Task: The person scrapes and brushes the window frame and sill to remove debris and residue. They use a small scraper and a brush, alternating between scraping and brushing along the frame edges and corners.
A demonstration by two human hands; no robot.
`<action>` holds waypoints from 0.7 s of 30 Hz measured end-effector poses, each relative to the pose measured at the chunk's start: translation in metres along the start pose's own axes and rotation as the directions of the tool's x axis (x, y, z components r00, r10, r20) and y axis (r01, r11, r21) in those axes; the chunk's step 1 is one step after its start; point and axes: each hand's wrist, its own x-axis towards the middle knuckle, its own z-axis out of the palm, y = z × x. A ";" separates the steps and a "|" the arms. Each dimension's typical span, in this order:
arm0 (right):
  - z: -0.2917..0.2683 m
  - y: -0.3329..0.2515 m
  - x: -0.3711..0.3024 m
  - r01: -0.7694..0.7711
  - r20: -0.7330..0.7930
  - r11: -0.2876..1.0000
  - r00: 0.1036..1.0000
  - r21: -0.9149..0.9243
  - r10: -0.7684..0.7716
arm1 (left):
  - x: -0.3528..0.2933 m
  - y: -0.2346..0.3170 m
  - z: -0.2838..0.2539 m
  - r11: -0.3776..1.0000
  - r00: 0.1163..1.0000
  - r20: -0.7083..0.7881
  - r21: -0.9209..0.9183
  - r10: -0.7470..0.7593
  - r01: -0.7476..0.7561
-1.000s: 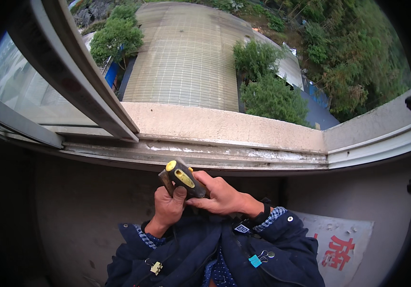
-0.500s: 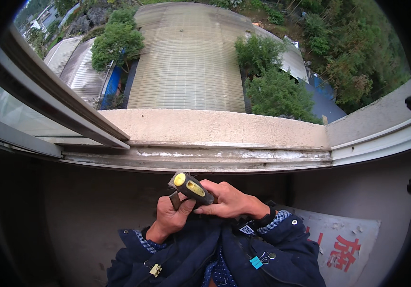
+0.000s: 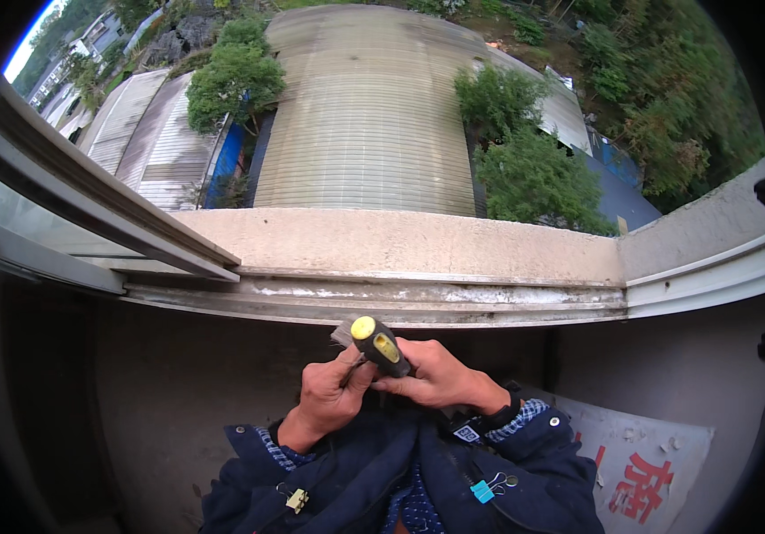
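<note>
Both my hands are together in front of my chest, just below the window track. A thick black handle with a yellow end cap and a yellow inset [image 3: 385, 345] tilts up out of my right hand [image 3: 440, 374], whose fingers close on its lower part. The working end of this tool is hidden. Behind the handle shows a tuft of greyish bristles, like a brush [image 3: 341, 333]. My left hand [image 3: 329, 392] is closed beside it, thumb and fingers pinched at the brush; most of what it grips is covered.
Ahead runs a dirty sliding-window track [image 3: 436, 294] with white residue, then a concrete ledge [image 3: 400, 240] above a drop to corrugated roofs [image 3: 365, 125] and trees. A sliding sash [image 3: 97, 205] stands at left. A white sheet with red marks [image 3: 641, 463] lies lower right.
My left fingers have shifted up against the handle, and the flat strip seen in them before is now covered. Handle and bristles sit slightly farther right in view, which has shifted too.
</note>
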 end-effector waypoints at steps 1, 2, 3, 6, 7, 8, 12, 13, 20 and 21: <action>0.000 -0.002 -0.002 -0.084 0.019 0.991 0.996 0.104 0.082 | 0.002 0.001 0.001 0.993 0.998 -0.004 0.099 0.060 -0.060; -0.001 -0.004 -0.004 -0.168 0.046 0.964 0.986 0.205 0.162 | 0.003 0.002 0.000 0.975 0.994 -0.006 0.196 0.111 -0.108; -0.004 -0.006 -0.006 -0.236 0.085 0.951 0.971 0.200 0.223 | 0.004 0.004 0.000 0.957 0.986 0.028 0.235 0.167 -0.169; -0.008 -0.014 -0.010 -0.266 0.112 0.887 0.964 0.377 0.242 | 0.008 0.009 0.001 0.948 0.973 -0.003 0.227 0.232 -0.225; -0.009 -0.016 -0.010 -0.346 0.155 0.822 0.938 0.452 0.309 | 0.007 0.012 -0.004 0.938 0.980 0.049 0.283 0.195 -0.201; -0.009 -0.016 -0.010 -0.328 0.126 0.825 0.944 0.460 0.305 | 0.007 0.015 -0.007 0.946 0.981 0.067 0.260 0.184 -0.195; -0.014 -0.012 -0.014 -0.323 0.046 0.854 0.942 0.408 0.334 | 0.002 0.027 -0.023 0.984 0.998 0.036 0.168 0.058 -0.064; -0.015 -0.010 -0.016 -0.278 -0.024 0.877 0.950 0.392 0.312 | 0.010 0.025 -0.031 0.947 0.974 0.048 0.228 0.222 -0.227; -0.053 0.000 -0.040 -0.129 -0.510 0.879 0.772 0.458 0.379 | 0.044 0.042 -0.107 0.771 0.995 0.034 0.630 0.095 -0.095; -0.056 0.002 -0.042 -0.089 -0.594 0.897 0.720 0.433 0.358 | 0.048 0.044 -0.114 0.707 0.996 0.060 0.701 0.067 -0.089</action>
